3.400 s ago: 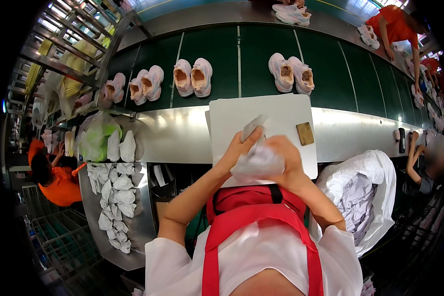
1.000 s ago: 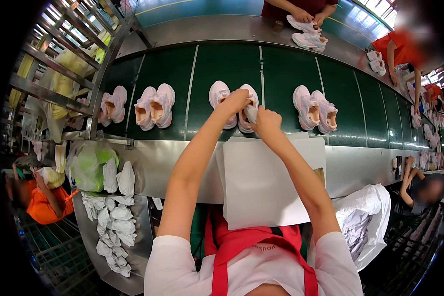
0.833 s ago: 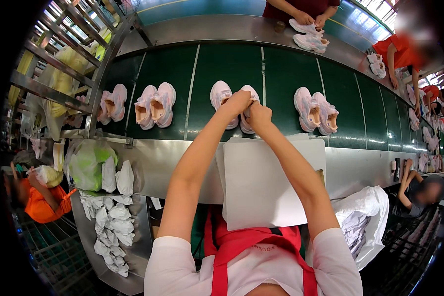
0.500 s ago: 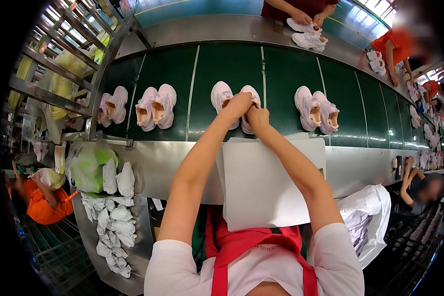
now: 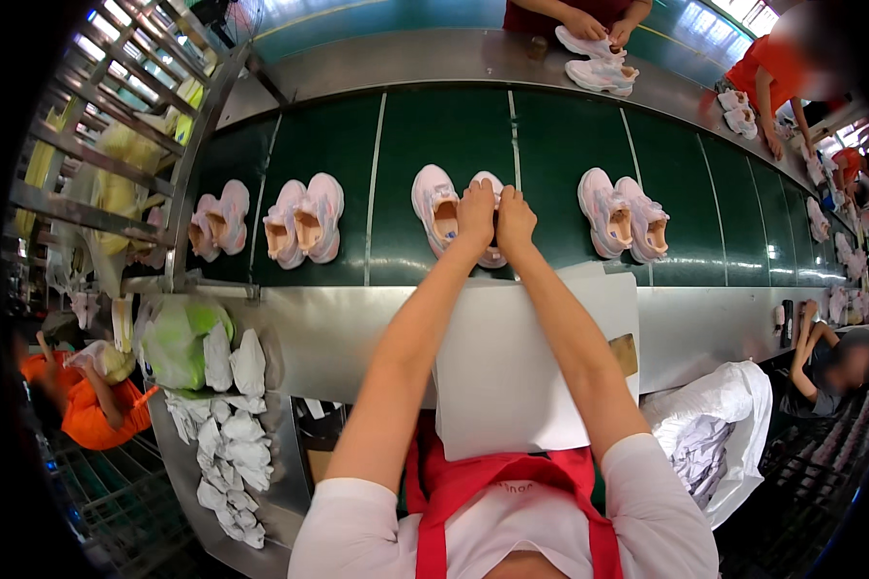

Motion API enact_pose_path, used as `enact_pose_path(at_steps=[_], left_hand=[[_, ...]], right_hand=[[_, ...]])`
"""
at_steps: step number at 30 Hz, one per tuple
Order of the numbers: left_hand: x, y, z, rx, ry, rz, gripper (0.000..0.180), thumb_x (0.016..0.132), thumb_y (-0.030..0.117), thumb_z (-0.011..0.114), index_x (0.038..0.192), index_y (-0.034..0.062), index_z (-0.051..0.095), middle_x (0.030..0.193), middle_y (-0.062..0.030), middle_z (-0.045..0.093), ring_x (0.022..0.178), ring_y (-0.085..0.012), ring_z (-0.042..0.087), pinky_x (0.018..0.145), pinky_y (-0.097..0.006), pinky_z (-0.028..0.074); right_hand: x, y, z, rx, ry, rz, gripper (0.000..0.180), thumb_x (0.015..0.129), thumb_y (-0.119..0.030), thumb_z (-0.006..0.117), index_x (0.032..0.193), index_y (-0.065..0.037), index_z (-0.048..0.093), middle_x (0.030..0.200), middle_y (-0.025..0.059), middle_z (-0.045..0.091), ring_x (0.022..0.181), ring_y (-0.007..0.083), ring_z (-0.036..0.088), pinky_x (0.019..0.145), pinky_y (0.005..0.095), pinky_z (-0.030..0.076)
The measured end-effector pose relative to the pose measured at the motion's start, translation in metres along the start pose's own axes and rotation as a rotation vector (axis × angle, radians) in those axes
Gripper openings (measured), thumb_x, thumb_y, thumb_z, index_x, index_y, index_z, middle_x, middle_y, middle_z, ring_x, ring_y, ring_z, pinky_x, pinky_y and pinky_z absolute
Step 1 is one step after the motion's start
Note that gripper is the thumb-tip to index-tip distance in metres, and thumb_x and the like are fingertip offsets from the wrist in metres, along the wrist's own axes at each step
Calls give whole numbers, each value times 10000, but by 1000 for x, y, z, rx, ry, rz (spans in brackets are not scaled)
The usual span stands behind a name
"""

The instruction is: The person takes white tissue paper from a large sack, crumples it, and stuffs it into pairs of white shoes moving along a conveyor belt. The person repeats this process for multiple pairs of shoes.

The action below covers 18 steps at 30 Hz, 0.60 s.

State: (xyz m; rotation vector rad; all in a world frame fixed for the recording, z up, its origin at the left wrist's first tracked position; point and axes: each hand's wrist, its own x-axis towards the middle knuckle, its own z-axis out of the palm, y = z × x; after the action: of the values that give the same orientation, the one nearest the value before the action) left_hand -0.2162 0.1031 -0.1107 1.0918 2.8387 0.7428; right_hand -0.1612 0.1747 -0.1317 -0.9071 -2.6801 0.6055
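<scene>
A pair of pale pink sneakers stands on the green conveyor belt [image 5: 463,125] in front of me, toes pointing away. Both my hands are on the right sneaker [image 5: 490,179] of that pair. My left hand [image 5: 475,217] has its fingers closed at the left side of the shoe's upper, and my right hand [image 5: 516,219] grips the right side. They cover most of the shoe's opening, so what the fingertips pinch there is hidden. Close beside my left hand stands the left sneaker [image 5: 431,193], its tan inside showing.
More sneaker pairs stand on the belt to the left [image 5: 304,220] and right [image 5: 622,217]. White sheets [image 5: 512,376] lie under my forearms. Crumpled paper wads [image 5: 232,449] fill a metal tray at left; a white sack [image 5: 739,425] sits at right. A co-worker's hands [image 5: 589,26] handle shoes across the belt.
My hands have drawn apart slightly, the left one shifting lower beside the right. More of the left sneaker's opening now shows. The shoes have barely moved.
</scene>
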Motion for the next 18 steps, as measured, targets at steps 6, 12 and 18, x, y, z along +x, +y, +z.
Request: enact_pose_path(at_steps=[6, 12, 18], left_hand=[[0, -3, -16, 64, 34, 48, 320, 770, 58, 608, 1071, 24, 505, 1016, -144, 559, 931, -326, 583, 749, -378, 511], [-110, 66, -100, -474, -93, 349, 424, 747, 84, 670, 1142, 10, 537, 1100, -170, 572, 1042, -341, 542, 888, -409, 445], [-210, 110, -65, -277, -158, 973, 305, 729, 136, 669, 1010, 60, 578, 1063, -111, 579, 1004, -263, 547, 855, -368, 442]], right_hand=[[-24, -9, -72, 90, -174, -63, 371, 773, -96, 645, 1115, -104, 499, 996, 121, 596, 890, 282, 628, 747, 357, 504], [-171, 53, -226, 121, 282, -60, 389, 775, -124, 667, 1146, -55, 571, 986, 102, 577, 907, 265, 569, 793, 377, 454], [-254, 114, -216, -289, 171, 34, 558, 713, -263, 738, 1195, -76, 526, 1002, 104, 528, 938, 306, 504, 809, 407, 388]])
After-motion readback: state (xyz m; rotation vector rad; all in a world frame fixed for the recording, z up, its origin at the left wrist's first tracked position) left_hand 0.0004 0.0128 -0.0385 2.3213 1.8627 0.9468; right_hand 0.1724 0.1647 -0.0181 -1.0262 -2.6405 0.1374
